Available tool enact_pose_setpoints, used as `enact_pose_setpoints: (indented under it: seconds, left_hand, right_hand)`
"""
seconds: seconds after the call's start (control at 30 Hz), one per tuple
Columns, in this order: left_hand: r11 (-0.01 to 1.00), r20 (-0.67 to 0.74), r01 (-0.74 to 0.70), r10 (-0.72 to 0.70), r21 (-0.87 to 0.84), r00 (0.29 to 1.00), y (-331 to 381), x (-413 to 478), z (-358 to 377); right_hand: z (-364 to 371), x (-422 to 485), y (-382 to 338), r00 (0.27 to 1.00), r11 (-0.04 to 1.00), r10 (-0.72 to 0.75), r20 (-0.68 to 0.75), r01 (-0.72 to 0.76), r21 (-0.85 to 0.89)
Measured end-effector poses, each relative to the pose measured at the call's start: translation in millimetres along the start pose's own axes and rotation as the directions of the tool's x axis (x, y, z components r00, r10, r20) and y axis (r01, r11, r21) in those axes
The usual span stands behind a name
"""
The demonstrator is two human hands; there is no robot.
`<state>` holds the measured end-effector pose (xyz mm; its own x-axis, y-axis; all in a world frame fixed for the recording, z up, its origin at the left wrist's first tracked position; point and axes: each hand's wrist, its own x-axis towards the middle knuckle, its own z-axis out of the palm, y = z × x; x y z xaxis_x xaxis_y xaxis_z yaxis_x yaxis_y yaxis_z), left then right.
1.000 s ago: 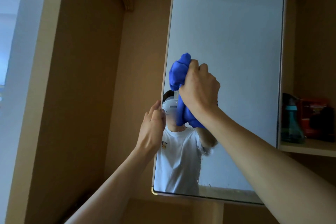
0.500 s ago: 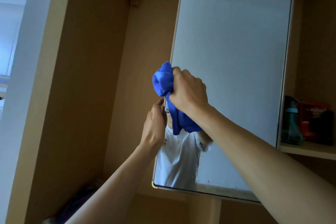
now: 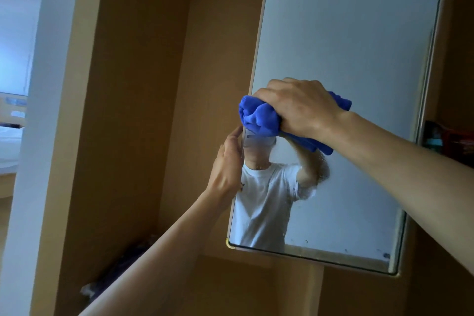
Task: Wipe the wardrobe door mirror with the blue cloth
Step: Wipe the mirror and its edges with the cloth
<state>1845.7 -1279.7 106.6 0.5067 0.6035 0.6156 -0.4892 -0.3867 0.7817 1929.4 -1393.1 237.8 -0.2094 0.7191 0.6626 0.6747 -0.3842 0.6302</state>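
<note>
Though partly hidden under the gripping right hand (image 3: 298,108), seen bunched against the tall rectangular wardrobe-door mirror (image 3: 346,46), near its left edge: crumpled bright-blue cloth (image 3: 259,118). Resting straight-fingered on that edge: left hand (image 3: 227,161). Right of mirror, blurred, cut-off shelf items (image 3: 436,140).

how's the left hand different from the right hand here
The right hand grips the bunched blue cloth with curled fingers; the left hand holds nothing, its fingers straight. The right hand presses the cloth on the mirror glass; the left hand rests along the mirror's left edge. The right hand sits higher than the left hand. Both are at the same mirror.
</note>
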Motion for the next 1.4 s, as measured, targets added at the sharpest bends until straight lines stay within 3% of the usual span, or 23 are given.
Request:
enact_pose_setpoints:
  seconds: [0.2, 0.57, 0.8, 1.23, 1.4]
  left_hand:
    - [0.992, 0.008, 0.002, -0.001, -0.127, 1.000, -14.2, 9.2, -4.7]
    - [0.983, -0.077, 0.041, -0.056, -0.178, 0.995, -19.5, 7.4, -3.1]
    - [0.989, -0.084, 0.059, -0.070, -0.132, 0.994, -15.2, 1.1, 4.4]
    - [0.998, -0.067, -0.009, 0.013, 0.065, 0.998, -15.9, -11.1, 3.9]
    - [0.991, -0.068, -0.028, 0.037, 0.133, 0.997, -22.9, -12.9, 5.1]
  right_hand:
    - [14.7, -18.8, -15.4, 1.000, 1.000, 0.009, -0.002, -0.009, -0.013]
    - [32.1, -57.9, -47.2, 0.996, 0.996, -0.087, 0.022, 0.087, -0.014]
    - [34.4, -59.1, -49.5, 0.989, 0.988, -0.143, 0.039, 0.145, -0.045]
    - [6.1, -32.4, -1.2, 0.993, 0.992, 0.092, -0.069, -0.097, -0.075]
    - [14.2, -49.6, -11.8, 0.997, 0.997, 0.067, -0.035, -0.069, -0.030]
